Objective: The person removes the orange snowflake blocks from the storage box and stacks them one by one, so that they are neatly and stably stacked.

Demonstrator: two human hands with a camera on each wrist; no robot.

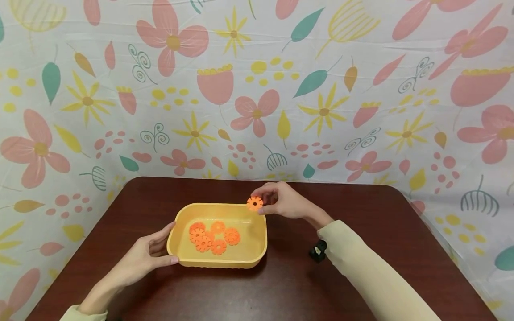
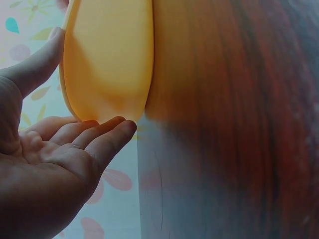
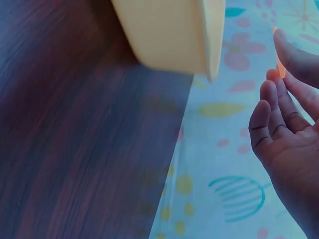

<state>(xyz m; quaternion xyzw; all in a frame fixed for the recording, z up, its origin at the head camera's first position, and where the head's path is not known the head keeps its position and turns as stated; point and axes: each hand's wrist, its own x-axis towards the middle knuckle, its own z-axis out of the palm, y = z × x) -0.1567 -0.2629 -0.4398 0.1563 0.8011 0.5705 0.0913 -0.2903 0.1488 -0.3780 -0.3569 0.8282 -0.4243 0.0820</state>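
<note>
My left hand [image 1: 144, 255] grips the left end of a yellow plastic basin [image 1: 218, 263], with the thumb at the near corner and the fingers along the end wall. In the left wrist view those fingers [image 2: 112, 142] lie against the basin's end. Between thumb and fingertips, my right hand [image 1: 286, 201] pinches an orange flower-shaped disc [image 1: 254, 203] with a hole in its middle. This disc is over the basin's far right corner. Several more orange discs [image 1: 218, 246] lie on the basin floor, some overlapping.
The basin stands on a dark brown wooden table [image 1: 305, 285] with rounded far corners. Behind the table hangs a white cloth [image 1: 257, 147] printed with flowers and leaves. A small black device [image 1: 318, 251] is at the right wrist.
</note>
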